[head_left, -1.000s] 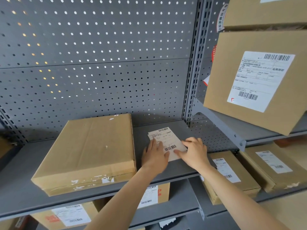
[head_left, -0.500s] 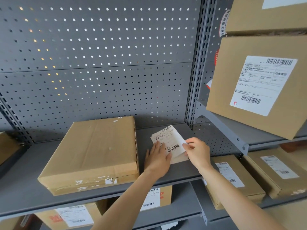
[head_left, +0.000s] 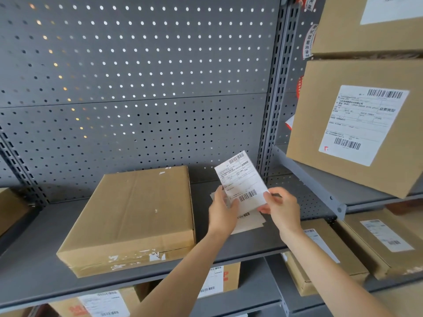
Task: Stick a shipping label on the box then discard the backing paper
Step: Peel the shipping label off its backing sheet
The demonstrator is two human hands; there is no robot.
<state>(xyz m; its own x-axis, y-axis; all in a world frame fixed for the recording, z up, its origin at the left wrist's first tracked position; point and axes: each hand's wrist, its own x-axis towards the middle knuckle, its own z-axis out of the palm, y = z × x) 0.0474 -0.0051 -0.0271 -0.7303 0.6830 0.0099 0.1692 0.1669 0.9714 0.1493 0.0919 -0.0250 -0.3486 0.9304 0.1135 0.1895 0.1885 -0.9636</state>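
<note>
White printed shipping label (head_left: 242, 179) now lifted off the grey metal shelf (head_left: 34, 259), tilted upright, right hand (head_left: 282, 208) pinching its lower corner, left hand (head_left: 223, 212) raised to its left edge, remaining sheets (head_left: 250, 221) uncovered beneath

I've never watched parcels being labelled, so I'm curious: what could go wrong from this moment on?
The label is pinched only at its lower edge by the left hand and right hand, so it might curl and stick to itself. More sheets lie beneath on the shelf; one could get dragged along. The plain box sits off to the left, so the label might land crooked.
</note>
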